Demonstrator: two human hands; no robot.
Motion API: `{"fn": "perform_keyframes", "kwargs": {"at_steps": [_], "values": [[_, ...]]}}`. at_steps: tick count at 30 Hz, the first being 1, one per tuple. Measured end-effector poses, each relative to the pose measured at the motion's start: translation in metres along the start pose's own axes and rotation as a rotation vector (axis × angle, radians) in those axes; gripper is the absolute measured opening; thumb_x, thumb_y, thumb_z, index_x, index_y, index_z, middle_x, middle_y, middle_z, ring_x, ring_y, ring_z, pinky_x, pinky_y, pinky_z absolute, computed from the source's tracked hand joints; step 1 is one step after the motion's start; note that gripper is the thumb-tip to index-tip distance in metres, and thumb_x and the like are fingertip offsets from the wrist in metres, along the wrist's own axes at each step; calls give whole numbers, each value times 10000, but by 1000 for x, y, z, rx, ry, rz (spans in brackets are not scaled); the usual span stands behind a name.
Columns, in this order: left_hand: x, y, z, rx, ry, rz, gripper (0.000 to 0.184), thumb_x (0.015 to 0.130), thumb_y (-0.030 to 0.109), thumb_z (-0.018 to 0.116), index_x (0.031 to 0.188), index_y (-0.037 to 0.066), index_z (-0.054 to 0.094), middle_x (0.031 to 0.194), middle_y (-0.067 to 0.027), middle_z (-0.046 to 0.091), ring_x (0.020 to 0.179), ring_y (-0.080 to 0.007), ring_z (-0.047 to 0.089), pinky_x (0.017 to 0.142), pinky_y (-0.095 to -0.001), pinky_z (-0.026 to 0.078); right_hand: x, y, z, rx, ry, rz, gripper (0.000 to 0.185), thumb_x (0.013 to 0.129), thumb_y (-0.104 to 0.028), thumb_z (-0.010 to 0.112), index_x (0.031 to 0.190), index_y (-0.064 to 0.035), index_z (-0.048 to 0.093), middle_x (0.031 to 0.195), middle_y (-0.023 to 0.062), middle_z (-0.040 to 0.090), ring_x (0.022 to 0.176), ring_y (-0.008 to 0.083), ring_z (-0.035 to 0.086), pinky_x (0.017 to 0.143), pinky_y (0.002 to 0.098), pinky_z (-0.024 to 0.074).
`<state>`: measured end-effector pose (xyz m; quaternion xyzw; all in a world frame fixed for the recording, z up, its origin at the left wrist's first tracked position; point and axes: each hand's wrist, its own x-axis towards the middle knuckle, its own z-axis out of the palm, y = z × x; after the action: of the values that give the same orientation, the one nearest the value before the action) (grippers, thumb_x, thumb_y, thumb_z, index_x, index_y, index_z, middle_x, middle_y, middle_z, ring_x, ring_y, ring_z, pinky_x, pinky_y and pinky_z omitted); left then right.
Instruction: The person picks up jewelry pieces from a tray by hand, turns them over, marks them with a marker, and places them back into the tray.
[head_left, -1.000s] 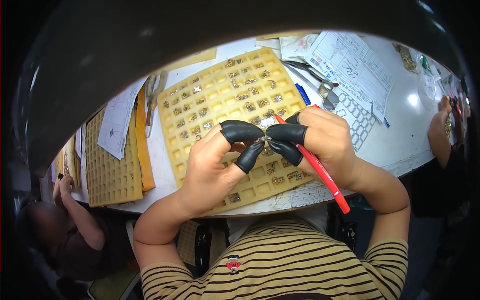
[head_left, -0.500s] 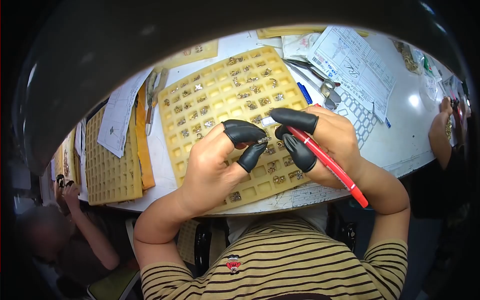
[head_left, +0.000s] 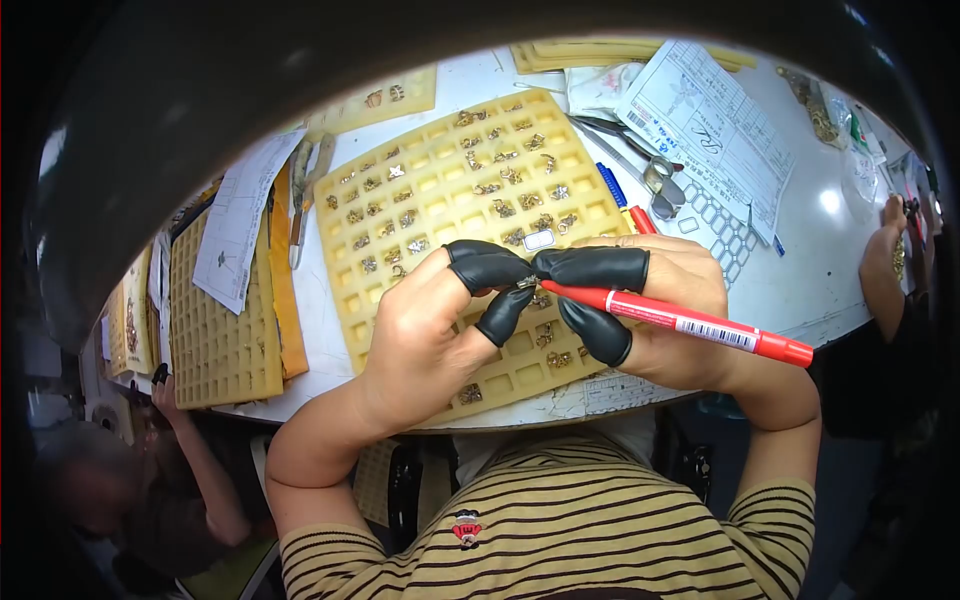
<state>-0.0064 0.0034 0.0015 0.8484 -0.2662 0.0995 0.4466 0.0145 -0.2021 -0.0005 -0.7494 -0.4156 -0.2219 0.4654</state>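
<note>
Black finger cots cover the thumb and forefinger tips of my left hand [head_left: 420,310], which pinches a small metal jewelry piece [head_left: 526,283]. My right hand [head_left: 665,285], with black cots too, is closed around a red marker pen [head_left: 690,325]. The marker's left end meets the jewelry piece, and its capped-looking end points right. Both hands are over a yellow compartment tray [head_left: 430,180], whose pockets hold several small metal jewelry pieces. A small white rectangular tag [head_left: 539,240] lies just above my right fingertips.
Pliers [head_left: 300,190] and printed papers [head_left: 240,220] lie left, over another yellow tray [head_left: 225,330]. On the right are a blue pen [head_left: 610,186], metal tools [head_left: 660,180] and a printed sheet [head_left: 710,125]. Other people's hands [head_left: 882,245] are at both sides.
My right hand has swung the marker from a steep slant to nearly level, bringing its left end to the jewelry piece. A red pen lying beside the tray is now more exposed.
</note>
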Motion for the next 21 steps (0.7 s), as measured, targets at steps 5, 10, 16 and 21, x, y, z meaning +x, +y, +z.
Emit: {"fn": "perform_keyframes", "kwargs": {"at_steps": [5,10,16,21], "values": [[0,-1,0,12,0,28,241,725,-46,681,957,3,637,894,-115,640,803,-263,629,694,-322,500,-1,2,0,12,-3,-16,213,653,-15,739,852,6,666,778,105,674,640,248,657,558,303,520],[0,-2,1,6,-3,23,248,722,-49,682,959,4,637,901,-115,641,807,-264,629,696,-323,502,0,1,0,-1,-16,-14,211,648,-10,737,846,9,665,737,105,659,607,249,640,536,305,509],[0,-1,1,6,-7,19,238,726,-46,683,954,3,639,906,-113,643,811,-260,630,702,-323,503,-1,2,0,2,-5,-2,226,643,-7,740,855,11,663,756,110,663,610,247,642,531,300,507],[2,0,0,-35,4,-1,217,738,-40,683,946,4,641,898,-100,639,823,-236,624,718,-317,498,-4,7,-4,-33,-31,8,296,614,9,702,906,6,657,723,100,634,598,255,613,520,322,482]]}}
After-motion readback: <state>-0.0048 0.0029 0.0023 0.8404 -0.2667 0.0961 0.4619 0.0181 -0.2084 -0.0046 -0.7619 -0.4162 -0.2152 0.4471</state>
